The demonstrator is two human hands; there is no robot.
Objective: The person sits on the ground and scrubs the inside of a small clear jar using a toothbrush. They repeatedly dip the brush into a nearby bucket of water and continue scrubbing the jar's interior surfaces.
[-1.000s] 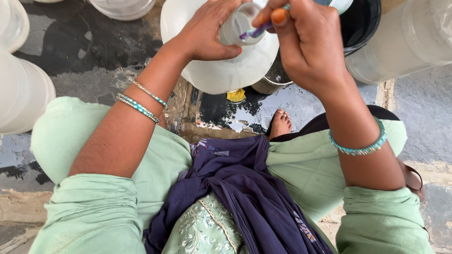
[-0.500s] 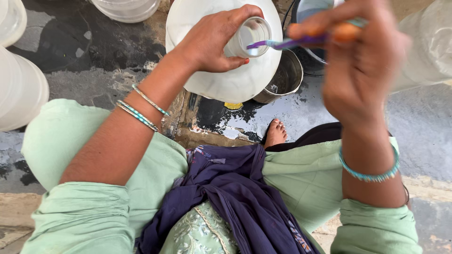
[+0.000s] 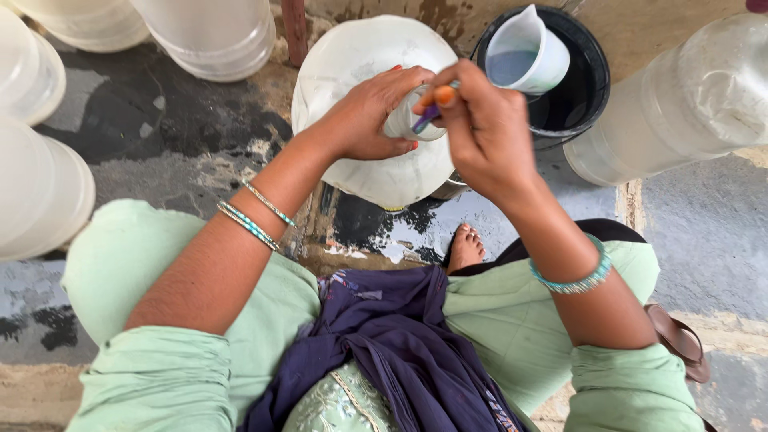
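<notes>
brush (image 3: pixel 428 116) back at jug (image 3: pixel 364 104) neck

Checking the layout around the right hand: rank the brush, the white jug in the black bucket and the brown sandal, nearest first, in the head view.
1. Brush, held in the right hand.
2. White jug, up and right, inside the black bucket.
3. Brown sandal, low right on the floor.

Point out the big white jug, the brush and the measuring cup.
big white jug (image 3: pixel 352 60): head view, on its bare shoulder.
brush (image 3: pixel 426 116): head view, on the purple handle between the fingers.
measuring cup (image 3: pixel 544 68): head view, on its white wall, inside the black bucket.
</notes>
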